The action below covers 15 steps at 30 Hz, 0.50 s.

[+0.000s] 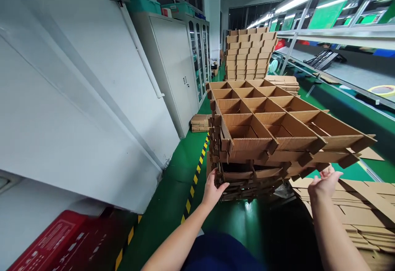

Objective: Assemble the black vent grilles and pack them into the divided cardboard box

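In front of me a stack of cardboard dividers (267, 139) rises from low down, its top layer an interlocked grid of open square cells. My left hand (212, 190) is at the near left corner of the stack, fingers bent along the side and thumb across the front. Beneath the overhanging right edge, my right hand (325, 182) has its fingers up against the cardboard and its thumb pointing outward. The stack partly hides the fingertips of both hands. Dark gaps show between the upper layers and those lower down.
Behind stands a taller divider stack (249, 54). Flat cardboard sheets (364, 209) lie at lower right, and a small cardboard pile (200, 122) sits by the grey cabinet (173, 61). A workbench line (354, 73) runs along the right. Red boxes (58, 242) are at lower left.
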{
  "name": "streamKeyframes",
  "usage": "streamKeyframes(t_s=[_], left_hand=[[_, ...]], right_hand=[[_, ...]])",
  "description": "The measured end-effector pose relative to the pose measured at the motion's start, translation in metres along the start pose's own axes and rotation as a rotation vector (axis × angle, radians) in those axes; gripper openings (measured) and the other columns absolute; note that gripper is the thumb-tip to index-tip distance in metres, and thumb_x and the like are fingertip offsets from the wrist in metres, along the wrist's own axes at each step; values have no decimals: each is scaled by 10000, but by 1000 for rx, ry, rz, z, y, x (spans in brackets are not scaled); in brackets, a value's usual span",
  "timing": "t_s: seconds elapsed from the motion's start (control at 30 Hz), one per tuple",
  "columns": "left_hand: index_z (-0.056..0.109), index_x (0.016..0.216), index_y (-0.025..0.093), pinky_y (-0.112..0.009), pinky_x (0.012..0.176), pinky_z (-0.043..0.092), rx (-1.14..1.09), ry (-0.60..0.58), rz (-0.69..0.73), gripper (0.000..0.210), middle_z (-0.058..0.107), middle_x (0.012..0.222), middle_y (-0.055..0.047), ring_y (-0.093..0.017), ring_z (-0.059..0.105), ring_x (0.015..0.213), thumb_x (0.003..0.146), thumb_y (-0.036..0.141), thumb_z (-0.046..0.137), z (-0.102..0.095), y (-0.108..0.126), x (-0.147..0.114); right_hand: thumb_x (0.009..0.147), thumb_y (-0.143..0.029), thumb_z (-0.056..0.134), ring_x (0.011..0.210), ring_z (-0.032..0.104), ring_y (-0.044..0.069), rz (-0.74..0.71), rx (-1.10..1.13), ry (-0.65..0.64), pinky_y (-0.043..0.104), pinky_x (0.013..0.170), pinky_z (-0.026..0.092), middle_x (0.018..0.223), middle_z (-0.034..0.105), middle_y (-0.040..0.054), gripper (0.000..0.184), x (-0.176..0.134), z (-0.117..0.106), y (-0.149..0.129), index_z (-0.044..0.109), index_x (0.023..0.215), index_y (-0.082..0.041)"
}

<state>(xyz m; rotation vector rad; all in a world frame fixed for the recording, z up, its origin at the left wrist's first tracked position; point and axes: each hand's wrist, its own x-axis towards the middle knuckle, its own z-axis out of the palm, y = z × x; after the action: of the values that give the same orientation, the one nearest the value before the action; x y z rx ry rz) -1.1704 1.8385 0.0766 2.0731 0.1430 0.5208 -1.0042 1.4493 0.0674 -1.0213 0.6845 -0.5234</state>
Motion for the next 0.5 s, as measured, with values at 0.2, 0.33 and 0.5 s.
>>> streamKeyframes(t_s=[0.2,0.33,0.5], left_hand=[[633,1143,225,-451,1018,476,-122,49,-164,496,673,1168,-118,-294,611,1155,934,633,443,-33,-37,42],[644,982,217,-386,831,509,-110,102,-224,489,677,940,-94,-269,635,924,926,651,425,-58,-79,125],[639,903,193,-355,750,490,-138,93,-214,464,668,886,-97,-246,600,833,918,617,451,-92,-130,266]], right_hand=[[727,-506,647,621,489,156,155,57,72,276,508,463,761,486,-2,312,-97,-10,45,482,691,-243],[722,-631,686,818,624,200,250,99,-59,353,612,575,934,600,4,354,-156,11,63,632,850,-306],[767,-639,699,1122,609,333,185,27,-18,557,741,591,1224,597,52,413,-191,68,59,633,1101,-404]])
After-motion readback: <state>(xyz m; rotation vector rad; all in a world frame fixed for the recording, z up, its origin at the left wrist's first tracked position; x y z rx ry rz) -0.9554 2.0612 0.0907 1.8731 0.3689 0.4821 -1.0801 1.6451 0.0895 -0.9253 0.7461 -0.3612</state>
